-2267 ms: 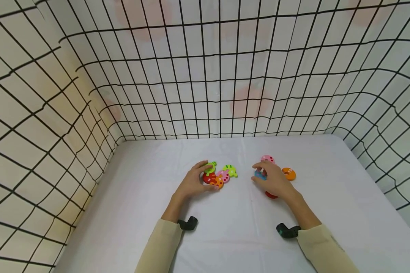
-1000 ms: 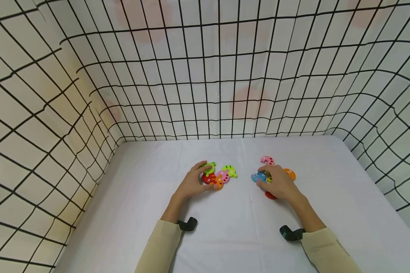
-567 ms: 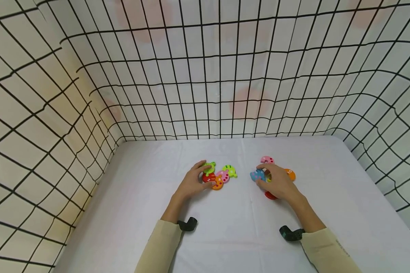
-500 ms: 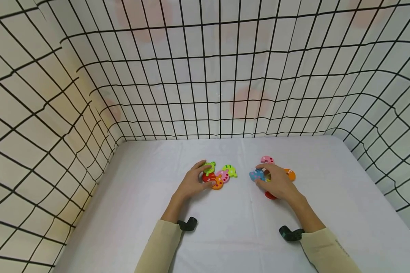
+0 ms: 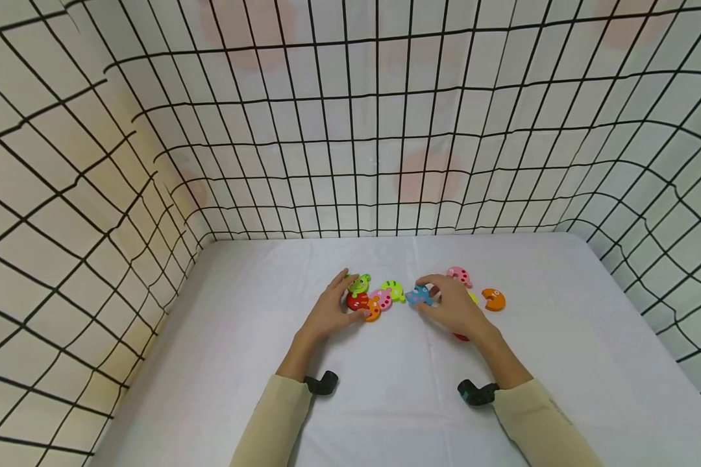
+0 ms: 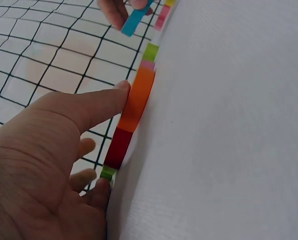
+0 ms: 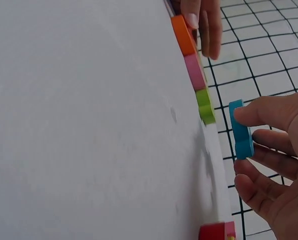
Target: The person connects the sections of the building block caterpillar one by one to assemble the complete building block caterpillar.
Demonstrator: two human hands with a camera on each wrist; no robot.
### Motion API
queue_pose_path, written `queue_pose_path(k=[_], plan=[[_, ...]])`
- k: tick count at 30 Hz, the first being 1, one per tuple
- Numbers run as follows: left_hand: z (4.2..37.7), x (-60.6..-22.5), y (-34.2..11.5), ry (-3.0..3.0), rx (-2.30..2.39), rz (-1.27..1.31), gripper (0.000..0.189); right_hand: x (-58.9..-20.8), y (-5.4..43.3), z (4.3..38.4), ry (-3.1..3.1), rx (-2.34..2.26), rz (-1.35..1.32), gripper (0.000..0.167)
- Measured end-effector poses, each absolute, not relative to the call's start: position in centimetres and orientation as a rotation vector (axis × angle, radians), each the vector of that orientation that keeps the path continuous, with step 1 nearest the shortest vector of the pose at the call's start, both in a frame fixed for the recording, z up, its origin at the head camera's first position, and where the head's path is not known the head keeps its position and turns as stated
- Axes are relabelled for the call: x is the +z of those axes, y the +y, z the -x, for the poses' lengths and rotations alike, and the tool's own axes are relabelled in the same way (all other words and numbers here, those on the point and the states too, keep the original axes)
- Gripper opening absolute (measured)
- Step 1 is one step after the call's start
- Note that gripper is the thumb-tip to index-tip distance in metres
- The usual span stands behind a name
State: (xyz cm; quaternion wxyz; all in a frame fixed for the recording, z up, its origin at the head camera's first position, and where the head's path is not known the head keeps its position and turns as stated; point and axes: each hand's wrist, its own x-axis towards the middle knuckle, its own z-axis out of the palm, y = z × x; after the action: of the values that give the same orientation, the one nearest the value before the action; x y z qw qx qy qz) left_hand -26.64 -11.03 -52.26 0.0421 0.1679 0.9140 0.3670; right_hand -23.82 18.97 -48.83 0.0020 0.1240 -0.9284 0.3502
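Observation:
My right hand [image 5: 457,309] pinches a blue spotted animal-shaped puzzle piece [image 5: 418,295] between thumb and fingers. In the right wrist view that blue piece [image 7: 240,131] is raised off the cloth, near the end of a joined row. My left hand [image 5: 329,308] spans the row's left end, thumb against the orange piece [image 6: 137,100] and fingers at the green frog-faced piece [image 5: 359,285]. Between and beside these lie a red piece [image 5: 357,301], a pink spotted piece [image 5: 381,299] and a striped light-green piece [image 5: 393,290], edges meeting.
Right of the right hand lie an orange piece [image 5: 494,299] with a notch and a pink piece [image 5: 459,275]. A red piece [image 5: 461,336] and a yellow one [image 5: 473,298] are partly hidden by that hand. Black grid netting [image 5: 376,136] borders the white cloth-covered table [image 5: 385,415].
My right hand has taken the blue piece and carried it left, close to the striped green piece. My left fingers have shifted slightly, showing more of the green frog-faced piece.

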Motion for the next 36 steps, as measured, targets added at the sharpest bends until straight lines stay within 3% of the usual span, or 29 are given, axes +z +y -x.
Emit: queue_pose_path(k=[36], plan=[[26.2,-51.8,-11.0,2.775,1.057,-0.645,0.08,-50.2,15.8,25.3,-3.07,1.065,-0.345,0.046]])
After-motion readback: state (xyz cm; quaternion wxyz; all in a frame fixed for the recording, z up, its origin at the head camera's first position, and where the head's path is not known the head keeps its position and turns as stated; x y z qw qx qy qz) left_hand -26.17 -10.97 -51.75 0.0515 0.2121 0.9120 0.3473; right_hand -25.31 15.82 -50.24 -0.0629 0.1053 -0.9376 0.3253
